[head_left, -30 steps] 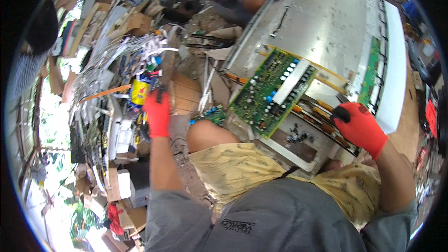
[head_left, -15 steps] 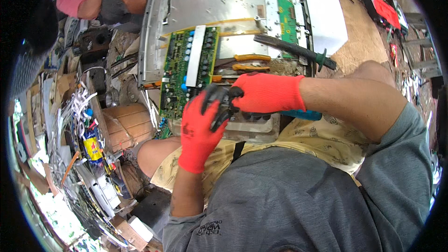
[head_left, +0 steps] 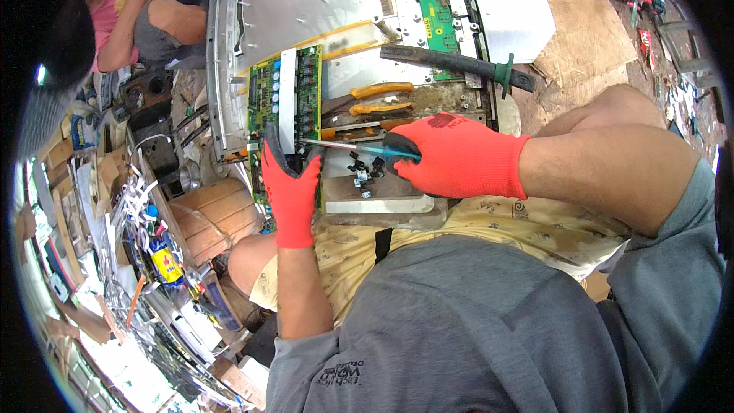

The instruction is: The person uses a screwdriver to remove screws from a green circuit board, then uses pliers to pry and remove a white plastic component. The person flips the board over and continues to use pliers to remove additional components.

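Observation:
My right hand point(head_left: 462, 154), in a red glove with black fingertips, is closed around the blue handle of a screwdriver point(head_left: 344, 146). The metal shaft points left, its tip close to the near part of a green circuit board point(head_left: 309, 80). That board carries blue-topped capacitors and a long white strip point(head_left: 287, 99). My left hand point(head_left: 290, 199), gloved alike, grips the board's near end, with thumb and fingers on either side of the strip. Beneath the screwdriver, several small black parts point(head_left: 362, 172) lie on a pale-edged tray point(head_left: 382, 205).
Beyond the board spreads a large metal panel point(head_left: 306, 8) with a green board strip point(head_left: 434, 15). Orange-handled pliers point(head_left: 382, 89) and a dark bar with a green collar point(head_left: 451, 63) lie across it. Another person point(head_left: 126, 23) sits far left; wires and scrap point(head_left: 153, 237) crowd the left.
My hands have moved apart. The right now points the screwdriver left at the board, while the left has lowered onto the board's near end. The small black parts have come into sight.

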Tool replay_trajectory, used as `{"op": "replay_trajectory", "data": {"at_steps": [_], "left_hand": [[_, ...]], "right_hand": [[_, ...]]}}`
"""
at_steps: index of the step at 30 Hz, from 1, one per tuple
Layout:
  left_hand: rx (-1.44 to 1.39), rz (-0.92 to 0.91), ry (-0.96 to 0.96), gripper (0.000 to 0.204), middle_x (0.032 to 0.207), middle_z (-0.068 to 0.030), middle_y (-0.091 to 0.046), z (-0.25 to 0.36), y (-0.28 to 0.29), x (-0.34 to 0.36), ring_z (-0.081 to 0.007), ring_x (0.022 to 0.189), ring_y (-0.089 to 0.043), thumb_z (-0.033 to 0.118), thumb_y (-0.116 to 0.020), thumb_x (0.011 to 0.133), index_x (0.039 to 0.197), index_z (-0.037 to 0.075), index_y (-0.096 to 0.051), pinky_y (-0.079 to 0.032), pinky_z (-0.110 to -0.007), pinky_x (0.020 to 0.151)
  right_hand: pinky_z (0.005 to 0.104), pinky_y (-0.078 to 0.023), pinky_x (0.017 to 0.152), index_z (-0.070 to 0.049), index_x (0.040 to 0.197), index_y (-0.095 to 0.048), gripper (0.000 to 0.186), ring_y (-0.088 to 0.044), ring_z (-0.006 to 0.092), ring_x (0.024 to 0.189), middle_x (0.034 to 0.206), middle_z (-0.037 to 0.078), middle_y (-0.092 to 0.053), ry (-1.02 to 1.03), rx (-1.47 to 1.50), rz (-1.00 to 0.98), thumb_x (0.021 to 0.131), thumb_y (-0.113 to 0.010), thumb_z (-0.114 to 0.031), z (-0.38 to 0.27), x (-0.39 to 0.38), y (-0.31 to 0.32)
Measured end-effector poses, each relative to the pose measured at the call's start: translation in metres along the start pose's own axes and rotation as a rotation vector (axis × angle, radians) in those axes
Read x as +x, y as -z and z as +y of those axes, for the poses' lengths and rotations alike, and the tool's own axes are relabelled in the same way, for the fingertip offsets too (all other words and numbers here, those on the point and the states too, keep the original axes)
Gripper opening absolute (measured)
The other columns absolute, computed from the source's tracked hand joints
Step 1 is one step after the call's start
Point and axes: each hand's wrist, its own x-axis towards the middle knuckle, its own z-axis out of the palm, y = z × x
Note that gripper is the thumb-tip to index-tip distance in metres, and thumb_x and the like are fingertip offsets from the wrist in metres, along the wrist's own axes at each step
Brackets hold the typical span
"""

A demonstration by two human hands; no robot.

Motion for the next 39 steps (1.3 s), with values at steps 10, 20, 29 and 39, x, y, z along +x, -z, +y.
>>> {"op": "replay_trajectory", "data": {"at_steps": [10, 20, 29, 39], "left_hand": [[-0.033, 0.046, 0.062, 0.080, 0.141, -0.0201, -0.054, 0.006, -0.011, 0.000, -0.0315, 0.128, -0.055, 0.008, -0.084, 0.076, 0.146, -0.002, -0.048, -0.041, -0.040, 0.111], [-0.091, 0.048, 0.109, 0.077, 0.136, -0.0194, -0.060, 0.010, -0.010, 0.001, -0.0281, 0.123, -0.059, 0.009, -0.084, 0.075, 0.144, -0.001, -0.051, -0.045, -0.038, 0.106], [-0.254, -0.040, 0.260, 0.076, 0.141, -0.0194, -0.059, 0.001, -0.006, 0.003, -0.0216, 0.122, -0.060, 0.008, -0.083, 0.078, 0.145, -0.004, -0.050, -0.047, -0.035, 0.104], [-0.138, 0.018, 0.031, 0.074, 0.130, -0.0101, -0.065, 0.007, -0.014, 0.006, -0.0135, 0.108, -0.060, 0.007, -0.081, 0.081, 0.147, -0.001, -0.050, -0.048, -0.030, 0.097]], "right_hand": [[0.0483, -0.054, 0.085, -0.007, 0.107, -0.067, 0.029, -0.067, 0.0397, 0.097, 0.099, 0.020, -0.070, 0.057, -0.084, -0.028, 0.093, -0.062, -0.032, 0.007, 0.023, 0.001], [0.0462, -0.054, 0.089, -0.006, 0.105, -0.070, 0.031, -0.068, 0.0392, 0.101, 0.105, 0.020, -0.071, 0.021, -0.059, -0.037, 0.092, -0.061, -0.033, 0.010, 0.032, -0.002], [0.0390, -0.054, 0.055, -0.005, 0.098, -0.071, 0.033, -0.066, 0.0230, 0.061, 0.082, 0.011, -0.070, -0.355, 0.446, -0.417, 0.092, -0.059, -0.034, 0.005, 0.061, 0.029], [0.0422, -0.054, 0.063, -0.005, 0.094, -0.068, 0.028, -0.068, 0.0288, 0.069, 0.079, 0.013, -0.068, 0.108, -0.245, 0.114, 0.086, -0.064, -0.031, 0.021, 0.051, 0.002]]}}
